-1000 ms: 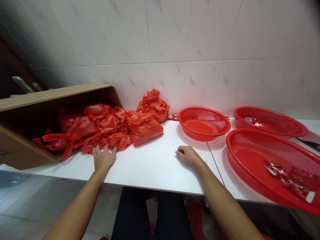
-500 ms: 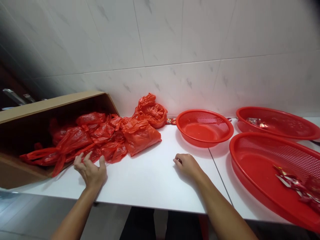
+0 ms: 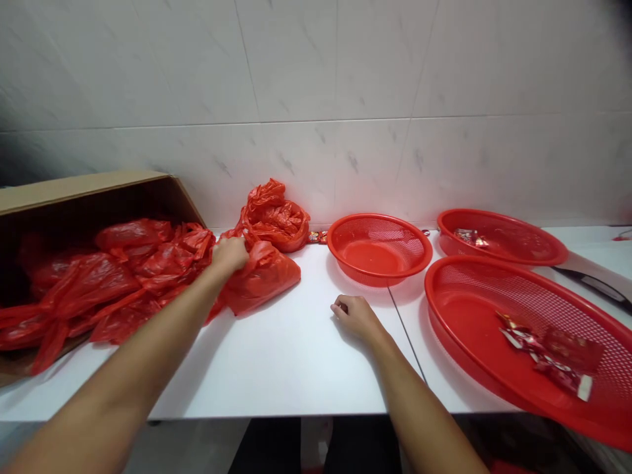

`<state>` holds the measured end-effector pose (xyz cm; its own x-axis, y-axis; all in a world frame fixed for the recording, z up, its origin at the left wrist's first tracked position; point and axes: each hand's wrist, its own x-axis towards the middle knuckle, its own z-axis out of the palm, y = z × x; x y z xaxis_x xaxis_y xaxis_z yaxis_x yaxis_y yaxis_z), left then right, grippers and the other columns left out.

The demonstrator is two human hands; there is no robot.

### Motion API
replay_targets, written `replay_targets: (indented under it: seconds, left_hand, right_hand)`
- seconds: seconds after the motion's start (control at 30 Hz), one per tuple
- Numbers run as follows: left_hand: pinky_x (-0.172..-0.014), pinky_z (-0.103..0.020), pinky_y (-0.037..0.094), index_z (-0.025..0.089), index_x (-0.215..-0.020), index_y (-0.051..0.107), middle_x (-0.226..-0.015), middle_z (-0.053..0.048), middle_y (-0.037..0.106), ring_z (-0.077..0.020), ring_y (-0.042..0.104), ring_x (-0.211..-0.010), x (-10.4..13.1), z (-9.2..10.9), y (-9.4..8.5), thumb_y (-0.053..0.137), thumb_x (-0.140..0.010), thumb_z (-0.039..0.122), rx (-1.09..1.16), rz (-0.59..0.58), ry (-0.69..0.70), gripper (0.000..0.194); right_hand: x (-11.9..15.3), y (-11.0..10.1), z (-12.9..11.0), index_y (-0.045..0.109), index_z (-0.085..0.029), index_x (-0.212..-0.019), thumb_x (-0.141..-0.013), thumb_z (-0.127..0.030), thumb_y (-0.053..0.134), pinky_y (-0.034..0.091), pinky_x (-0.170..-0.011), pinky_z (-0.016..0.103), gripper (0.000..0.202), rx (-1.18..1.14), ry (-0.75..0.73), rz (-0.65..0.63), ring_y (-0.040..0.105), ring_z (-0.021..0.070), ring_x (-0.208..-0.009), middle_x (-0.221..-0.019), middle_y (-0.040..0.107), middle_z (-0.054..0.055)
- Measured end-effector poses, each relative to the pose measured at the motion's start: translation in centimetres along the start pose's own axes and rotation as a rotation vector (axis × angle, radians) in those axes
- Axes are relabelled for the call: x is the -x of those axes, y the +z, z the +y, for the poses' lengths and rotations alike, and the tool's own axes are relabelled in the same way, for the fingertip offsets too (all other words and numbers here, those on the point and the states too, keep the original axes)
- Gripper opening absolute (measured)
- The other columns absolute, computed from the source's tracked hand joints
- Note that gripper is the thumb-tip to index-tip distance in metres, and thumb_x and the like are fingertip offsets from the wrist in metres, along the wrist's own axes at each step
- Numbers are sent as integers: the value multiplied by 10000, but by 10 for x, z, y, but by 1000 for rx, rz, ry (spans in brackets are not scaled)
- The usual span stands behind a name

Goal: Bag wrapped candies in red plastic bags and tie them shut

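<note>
My left hand reaches forward to a filled red plastic bag and is closed on its gathered top; the fingertips are mostly hidden. Just behind that bag, against the wall, sits another crumpled red plastic bag. My right hand rests on the white table with its fingers curled in, and nothing shows in it. The nearest thing to it is a round red plastic basket with mesh sides.
At left, a cardboard box lies on its side with several red bags spilling out. On the right are a large red basket holding shiny red packets and another red basket behind it. Small packets lie along the wall.
My left hand has moved forward and right, from open beside the box to closed on the filled bag's top. The right hand stays on the table. The view has shifted right.
</note>
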<state>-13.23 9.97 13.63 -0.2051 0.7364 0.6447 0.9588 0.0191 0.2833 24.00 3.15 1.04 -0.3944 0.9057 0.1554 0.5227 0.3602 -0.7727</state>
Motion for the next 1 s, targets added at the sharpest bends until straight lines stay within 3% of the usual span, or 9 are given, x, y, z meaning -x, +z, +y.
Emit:
replay_targets:
  seconds: [0.1,0.17,0.3,0.4,0.5,0.63,0.73,0.9,1.0]
  left_hand:
    - [-1006,-532,439,181,-754,687,-1031,-178,708,-375,586,-1118,54,12,17,707,-756,191,-20,33,17,22]
    - [-1016,-570,428,195,-854,737,-1148,-193,695,-408,549,-1202,89,17,25,655,-824,215,-13,93,12,90]
    - [-1076,-596,407,205,-1019,784,-1254,-180,682,-401,510,-1283,126,21,37,578,-906,222,41,228,-18,235]
    - [-1168,-557,388,209,-1188,778,-1370,-153,667,-347,520,-1331,131,21,39,563,-947,223,134,325,31,323]
    - [-1222,-544,369,225,-1294,746,-1488,-142,610,-316,502,-1425,130,19,31,546,-973,205,231,429,82,379]
    - [-1267,-655,250,257,-1241,761,-1629,-123,481,-359,351,-1566,129,14,14,623,-925,187,201,521,69,351]
    - [-1277,-700,166,254,-1113,777,-1560,-109,554,-387,391,-1538,130,16,9,668,-859,166,155,455,90,290]
    - [-1323,-658,111,243,-1519,538,-1511,-107,608,-330,473,-1487,130,31,10,572,-808,75,256,234,226,731]
    - [-1314,-682,61,261,-1503,561,-1494,-85,609,-329,433,-1505,129,37,10,530,-765,14,270,172,249,780]
  right_hand:
    - [-5,1,5,684,-214,-814,-970,-330,576,386,-635,272,223,-36,2,29,615,168,-693,-753,702,9]
    - [-6,4,7,701,-217,-841,-952,-321,594,391,-634,271,185,-61,-5,34,607,161,-673,-731,690,-2]
    - [-5,7,12,720,-239,-1039,-907,-317,645,426,-660,270,171,-106,-9,36,615,159,-675,-716,665,-33]
    - [-4,4,18,661,-252,-1238,-899,-345,654,455,-687,274,352,-139,3,70,622,161,-698,-741,635,-49]
    - [-3,0,24,605,-228,-1307,-902,-369,635,473,-692,280,430,-171,23,116,618,163,-688,-734,598,-56]
    - [-4,-2,26,586,-206,-1311,-885,-385,635,478,-664,280,464,-216,31,162,603,165,-645,-679,565,-72]
    - [-5,-3,28,608,-215,-1288,-855,-380,661,475,-665,276,466,-246,35,200,592,158,-634,-664,567,-77]
    - [-8,-5,39,616,-210,-1258,-844,-400,641,474,-668,276,457,-288,118,363,550,150,-621,-646,523,-83]
    - [-9,-7,47,555,-203,-1312,-862,-425,587,504,-688,281,503,-326,161,455,584,159,-669,-688,553,-70]
